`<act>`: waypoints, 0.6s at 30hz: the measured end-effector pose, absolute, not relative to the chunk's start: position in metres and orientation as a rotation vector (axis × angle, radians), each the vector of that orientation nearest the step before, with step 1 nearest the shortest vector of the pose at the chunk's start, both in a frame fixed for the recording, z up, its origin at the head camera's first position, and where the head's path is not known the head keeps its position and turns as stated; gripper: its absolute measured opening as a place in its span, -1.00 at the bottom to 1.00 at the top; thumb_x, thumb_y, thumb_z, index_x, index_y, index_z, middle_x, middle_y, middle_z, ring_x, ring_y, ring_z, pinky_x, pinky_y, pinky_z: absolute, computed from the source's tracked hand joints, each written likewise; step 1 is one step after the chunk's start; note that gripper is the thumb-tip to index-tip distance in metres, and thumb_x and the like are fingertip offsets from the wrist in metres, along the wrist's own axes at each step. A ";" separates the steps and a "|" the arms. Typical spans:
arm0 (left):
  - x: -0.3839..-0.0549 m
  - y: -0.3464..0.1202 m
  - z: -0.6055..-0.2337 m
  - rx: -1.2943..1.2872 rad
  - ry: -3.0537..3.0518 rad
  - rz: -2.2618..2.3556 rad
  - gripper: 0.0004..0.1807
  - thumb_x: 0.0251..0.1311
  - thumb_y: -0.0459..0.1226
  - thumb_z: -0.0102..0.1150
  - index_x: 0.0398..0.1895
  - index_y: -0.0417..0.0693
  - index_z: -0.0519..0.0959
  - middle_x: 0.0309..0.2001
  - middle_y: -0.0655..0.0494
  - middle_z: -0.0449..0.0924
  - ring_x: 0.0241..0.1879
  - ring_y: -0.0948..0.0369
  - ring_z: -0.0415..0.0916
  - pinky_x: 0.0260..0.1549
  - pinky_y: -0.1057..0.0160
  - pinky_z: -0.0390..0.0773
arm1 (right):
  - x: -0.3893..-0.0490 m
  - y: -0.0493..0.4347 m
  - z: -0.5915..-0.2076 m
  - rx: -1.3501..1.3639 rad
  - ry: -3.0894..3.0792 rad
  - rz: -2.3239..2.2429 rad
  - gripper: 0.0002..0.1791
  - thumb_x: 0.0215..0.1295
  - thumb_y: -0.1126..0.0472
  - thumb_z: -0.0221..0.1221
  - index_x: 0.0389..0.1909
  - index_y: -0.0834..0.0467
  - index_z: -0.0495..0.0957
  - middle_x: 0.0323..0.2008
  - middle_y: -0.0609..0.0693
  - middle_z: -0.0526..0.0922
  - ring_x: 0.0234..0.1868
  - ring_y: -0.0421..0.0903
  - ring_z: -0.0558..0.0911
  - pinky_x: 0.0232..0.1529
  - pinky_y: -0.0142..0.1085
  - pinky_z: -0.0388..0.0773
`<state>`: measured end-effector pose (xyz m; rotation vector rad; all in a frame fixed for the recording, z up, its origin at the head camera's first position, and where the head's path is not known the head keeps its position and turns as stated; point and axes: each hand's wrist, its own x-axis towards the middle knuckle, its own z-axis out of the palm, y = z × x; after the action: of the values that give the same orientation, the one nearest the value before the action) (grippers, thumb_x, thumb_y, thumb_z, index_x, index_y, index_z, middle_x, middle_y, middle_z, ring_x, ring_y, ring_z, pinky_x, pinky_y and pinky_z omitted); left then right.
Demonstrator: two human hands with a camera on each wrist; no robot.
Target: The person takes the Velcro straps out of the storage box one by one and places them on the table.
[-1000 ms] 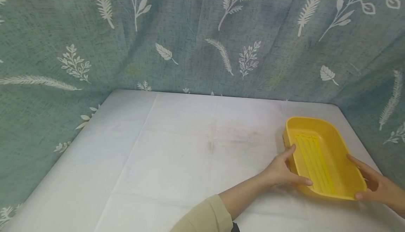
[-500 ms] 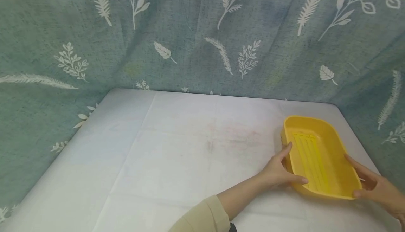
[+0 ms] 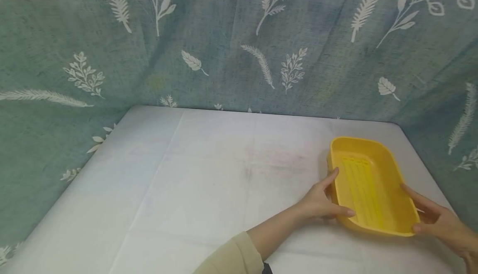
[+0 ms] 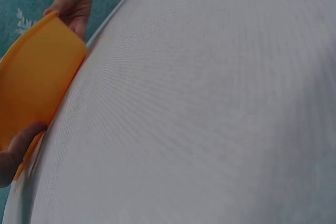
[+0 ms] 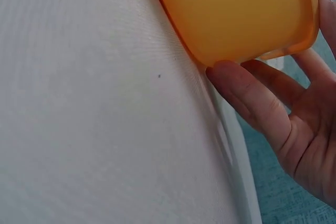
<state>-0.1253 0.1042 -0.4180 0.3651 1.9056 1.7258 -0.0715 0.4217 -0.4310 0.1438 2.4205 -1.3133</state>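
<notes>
A yellow plastic tray (image 3: pixel 392 191) with raised sides and rounded corners is at the right of the table. Long bright yellow strips (image 3: pixel 359 191) run along its floor; I cannot tell whether they are loose or moulded in. My left hand (image 3: pixel 321 201) holds the left side and near-left corner, thumb and finger spread along the rim. At the near-right corner my right hand (image 3: pixel 437 220) grips the rim. In the right wrist view its fingers (image 5: pixel 252 95) touch the underside of the tray wall (image 5: pixel 236 14). The left wrist view catches the tray's outer wall (image 4: pixel 42 66) between both hands.
A white cloth (image 3: pixel 209 191) with faint stains and creases covers the table. Green-blue curtains (image 3: pixel 224 41) with white leaf prints hang behind and at both sides. The table's right edge (image 3: pixel 422 153) runs close beside the tray.
The tray has slid slightly to the left, with both hands moving along on it. Their hold looks the same throughout.
</notes>
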 end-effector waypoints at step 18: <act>-0.132 0.085 -0.422 0.463 1.979 1.693 0.11 -0.17 -0.19 0.52 0.43 0.52 0.04 0.41 0.50 0.01 0.42 0.34 -0.02 0.32 0.17 0.17 | -0.078 0.398 -0.423 -0.015 2.391 -1.391 -0.03 0.28 0.27 0.18 0.49 -0.24 -0.23 0.50 -0.06 -0.41 0.21 -0.37 0.29 -0.15 -0.57 0.45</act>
<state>-0.1317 0.0853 -0.4225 0.4634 1.9786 1.6926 -0.0784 0.3984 -0.4234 -0.0151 2.3909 -1.3908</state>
